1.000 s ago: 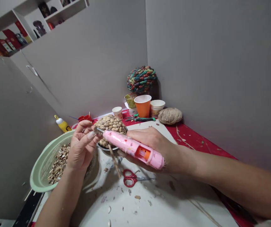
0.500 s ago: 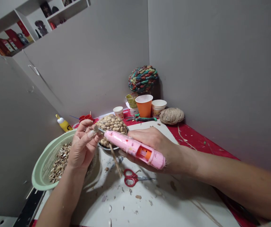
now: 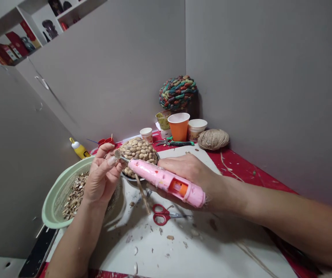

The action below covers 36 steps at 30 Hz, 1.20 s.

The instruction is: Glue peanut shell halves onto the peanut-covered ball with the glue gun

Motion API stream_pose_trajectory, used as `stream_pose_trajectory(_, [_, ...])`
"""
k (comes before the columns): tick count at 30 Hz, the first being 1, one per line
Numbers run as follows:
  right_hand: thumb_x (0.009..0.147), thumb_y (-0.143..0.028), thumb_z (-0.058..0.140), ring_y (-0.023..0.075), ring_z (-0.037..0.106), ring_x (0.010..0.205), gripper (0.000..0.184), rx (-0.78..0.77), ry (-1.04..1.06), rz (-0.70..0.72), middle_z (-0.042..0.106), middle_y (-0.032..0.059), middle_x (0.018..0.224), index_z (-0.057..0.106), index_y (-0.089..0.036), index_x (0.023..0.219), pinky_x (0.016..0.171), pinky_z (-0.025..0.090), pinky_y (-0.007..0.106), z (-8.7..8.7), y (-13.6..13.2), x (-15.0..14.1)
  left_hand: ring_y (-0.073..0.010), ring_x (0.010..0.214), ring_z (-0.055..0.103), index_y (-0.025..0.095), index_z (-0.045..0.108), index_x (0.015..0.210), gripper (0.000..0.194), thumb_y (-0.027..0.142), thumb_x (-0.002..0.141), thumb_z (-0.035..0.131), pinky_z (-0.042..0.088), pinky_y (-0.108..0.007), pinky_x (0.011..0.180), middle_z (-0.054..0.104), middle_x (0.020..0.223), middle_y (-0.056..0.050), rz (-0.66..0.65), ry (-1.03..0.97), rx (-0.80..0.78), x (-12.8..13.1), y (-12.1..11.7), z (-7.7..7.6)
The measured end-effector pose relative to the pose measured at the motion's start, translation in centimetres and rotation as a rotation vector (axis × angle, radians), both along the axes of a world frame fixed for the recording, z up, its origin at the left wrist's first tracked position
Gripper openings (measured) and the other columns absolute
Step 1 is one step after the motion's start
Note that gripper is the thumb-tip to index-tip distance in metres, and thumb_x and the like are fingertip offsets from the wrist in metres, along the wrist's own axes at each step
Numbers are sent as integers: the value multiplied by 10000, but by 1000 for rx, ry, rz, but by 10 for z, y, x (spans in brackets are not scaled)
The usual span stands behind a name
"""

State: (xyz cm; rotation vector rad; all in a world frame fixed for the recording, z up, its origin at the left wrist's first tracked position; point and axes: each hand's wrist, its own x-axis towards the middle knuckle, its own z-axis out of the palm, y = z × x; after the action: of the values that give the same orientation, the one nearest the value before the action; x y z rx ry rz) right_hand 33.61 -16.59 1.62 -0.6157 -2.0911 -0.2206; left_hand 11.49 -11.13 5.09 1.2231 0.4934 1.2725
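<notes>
My right hand (image 3: 183, 170) is wrapped round a pink hot glue gun (image 3: 154, 175), its metal nozzle pointing left. Between thumb and fingers, my left hand (image 3: 104, 173) pinches a small piece of shell (image 3: 117, 154), and the nozzle tip is at it. Just behind the nozzle, a rounded form covered in nutshells (image 3: 139, 150) sits in a dark-rimmed bowl, partly hidden by my hands and the gun. A thin brown stick (image 3: 143, 195) slants down from beside it. Red-handled scissors (image 3: 161, 215) lie on the white board below the gun.
A green basket (image 3: 48, 210) of broken shells stands left. Behind are pliers (image 3: 177, 143), an orange cup (image 3: 179, 127), paper cups (image 3: 197, 129), a twine ball (image 3: 214, 139) and a multicoloured shell-covered ball (image 3: 178, 92). Shell bits litter the white board (image 3: 206, 255).
The view has shifted slightly, so the surroundings sit a little differently in the picture. Both hands, the glue gun and the shell piece keep almost the same pose.
</notes>
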Motion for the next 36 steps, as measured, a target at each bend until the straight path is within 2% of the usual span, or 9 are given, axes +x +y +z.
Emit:
stream_pose_trajectory(7, [931, -257, 568, 60, 360, 561, 249, -14, 41, 32, 457, -36, 649, 444, -168, 735, 545, 269, 208, 0, 1, 0, -72, 670, 656, 214, 710, 956, 378, 193, 631, 902, 575, -138, 638, 711, 825, 17, -13, -4, -9, 0, 2, 0])
stream_pose_trajectory(13, [910, -239, 596, 60, 353, 546, 248, 25, 50, 3, 448, -41, 636, 438, -168, 732, 534, 255, 211, -1, 3, -1, -71, 715, 676, 207, 714, 953, 398, 185, 618, 929, 575, -127, 690, 713, 827, 18, -5, 1, 11, 0, 3, -2])
stream_pose_trajectory(18, [915, -248, 565, 66, 378, 565, 227, -11, 17, 15, 461, -35, 653, 441, -168, 743, 548, 285, 210, 1, 2, 1, -66, 721, 671, 201, 719, 967, 381, 173, 644, 919, 569, -116, 680, 707, 810, 22, -8, -4, 30, 0, 3, -4])
stream_pose_trajectory(25, [906, -241, 560, 65, 352, 550, 241, -31, 8, 4, 440, -39, 637, 419, -175, 722, 533, 263, 217, 1, 2, 1, -50, 656, 652, 177, 726, 974, 378, 144, 646, 912, 578, -116, 665, 691, 756, 36, 5, -40, 55, 0, 5, -3])
stream_pose_trajectory(36, [926, -271, 543, 71, 369, 551, 245, 12, -1, -5, 464, -34, 639, 442, -174, 725, 529, 285, 226, -1, 4, 1, -71, 706, 689, 181, 729, 948, 413, 141, 591, 933, 603, -144, 675, 740, 826, 23, 36, -67, 20, 1, 5, -2])
